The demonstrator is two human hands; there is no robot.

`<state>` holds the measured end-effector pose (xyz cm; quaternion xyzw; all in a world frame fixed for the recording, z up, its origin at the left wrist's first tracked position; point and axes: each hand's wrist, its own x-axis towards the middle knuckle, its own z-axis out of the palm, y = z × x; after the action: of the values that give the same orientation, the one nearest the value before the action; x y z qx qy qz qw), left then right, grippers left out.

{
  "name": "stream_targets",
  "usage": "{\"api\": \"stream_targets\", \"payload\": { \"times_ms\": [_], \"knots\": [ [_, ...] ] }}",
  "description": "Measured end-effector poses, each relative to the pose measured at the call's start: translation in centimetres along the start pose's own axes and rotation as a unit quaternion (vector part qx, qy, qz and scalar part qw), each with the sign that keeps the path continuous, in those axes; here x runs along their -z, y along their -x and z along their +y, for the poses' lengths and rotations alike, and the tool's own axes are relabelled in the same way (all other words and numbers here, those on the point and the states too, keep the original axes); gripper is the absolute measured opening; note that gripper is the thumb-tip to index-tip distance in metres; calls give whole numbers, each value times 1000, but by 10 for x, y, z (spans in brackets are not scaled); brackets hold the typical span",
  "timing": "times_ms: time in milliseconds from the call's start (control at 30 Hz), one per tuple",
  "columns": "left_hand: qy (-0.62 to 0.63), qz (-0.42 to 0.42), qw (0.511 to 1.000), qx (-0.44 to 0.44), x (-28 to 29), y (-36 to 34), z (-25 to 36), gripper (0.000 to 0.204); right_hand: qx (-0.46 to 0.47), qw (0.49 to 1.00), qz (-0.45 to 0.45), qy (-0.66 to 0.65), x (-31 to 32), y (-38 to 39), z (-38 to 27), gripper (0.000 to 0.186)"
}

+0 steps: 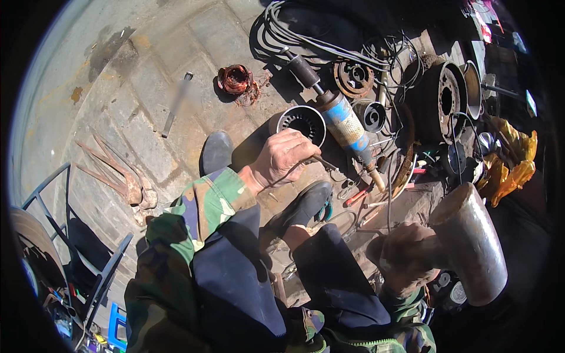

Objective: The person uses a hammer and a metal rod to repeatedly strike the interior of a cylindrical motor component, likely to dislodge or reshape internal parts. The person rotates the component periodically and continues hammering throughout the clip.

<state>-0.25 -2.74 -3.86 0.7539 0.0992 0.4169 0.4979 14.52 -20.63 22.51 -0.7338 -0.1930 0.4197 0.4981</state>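
My left hand (283, 160) is closed around a thin dark metal rod (319, 159) and rests at the near rim of a round motor stator housing (319, 122) with a slotted inside. Lower right, my right hand (407, 257) grips a hammer with a big worn cylindrical metal head (471, 244). Its handle is mostly hidden by my fingers and the head. Right of the housing lies a blue and tan power tool (345, 125) with a dark front end. My shoes (218, 152) are just left of and below the left hand.
A clump of copper wire (236, 80) and a metal bar (178, 106) lie on the paving. Rusty tongs-like pieces (130, 185) are at the left. Coiled cable (329, 44), a wheel rim (447, 97), a yellow bag (518, 170) and red-handled pliers (357, 196) crowd the right.
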Motion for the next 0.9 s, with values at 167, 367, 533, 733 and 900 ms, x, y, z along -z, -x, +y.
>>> {"api": "stream_targets", "payload": {
  "times_ms": [167,367,533,733,900],
  "knots": [
    [-20,6,1000,-4,-2,4,0,41,91,857,-137,488,12,-10,1,33],
    [-48,17,999,-11,3,12,-4,37,208,871,-126,426,13,6,-24,47],
    [-51,17,998,-12,4,10,-3,41,96,852,-172,485,-14,-13,-8,30],
    [-76,22,996,-38,4,7,-5,42,76,872,-157,458,-2,-11,-15,33],
    [-79,-1,997,-15,5,11,-3,41,134,882,-187,412,1,-8,5,34]
  ]
}}
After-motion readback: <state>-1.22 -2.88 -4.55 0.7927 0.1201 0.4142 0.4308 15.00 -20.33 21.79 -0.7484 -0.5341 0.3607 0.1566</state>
